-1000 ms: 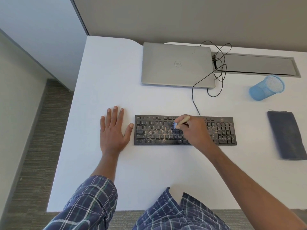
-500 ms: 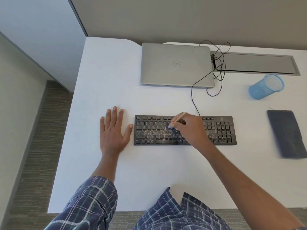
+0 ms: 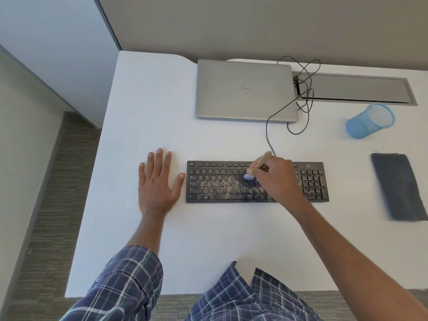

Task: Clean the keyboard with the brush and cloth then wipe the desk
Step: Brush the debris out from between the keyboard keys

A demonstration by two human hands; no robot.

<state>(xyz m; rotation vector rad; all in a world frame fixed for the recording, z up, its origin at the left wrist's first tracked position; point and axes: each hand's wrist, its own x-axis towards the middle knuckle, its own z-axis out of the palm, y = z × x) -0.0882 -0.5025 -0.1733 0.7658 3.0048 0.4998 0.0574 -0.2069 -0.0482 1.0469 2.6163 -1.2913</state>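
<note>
A black keyboard (image 3: 222,181) lies on the white desk (image 3: 148,112), with tan crumbs spread over its middle rows and some on the number pad. My right hand (image 3: 278,179) grips a small brush (image 3: 260,162) by its wooden handle. The pale blue bristles touch the keys near the keyboard's middle. My left hand (image 3: 158,181) lies flat on the desk just left of the keyboard, fingers spread. A folded dark grey cloth (image 3: 398,186) rests on the desk to the right.
A closed silver laptop (image 3: 243,91) sits behind the keyboard, with a black cable (image 3: 303,93) looping beside it. A blue mesh cup (image 3: 370,121) lies on its side at the right. A grey cable tray lid (image 3: 356,89) runs along the back edge.
The brush tip has shifted slightly across the middle keys, first left, then back right. My left hand has stayed flat in place.
</note>
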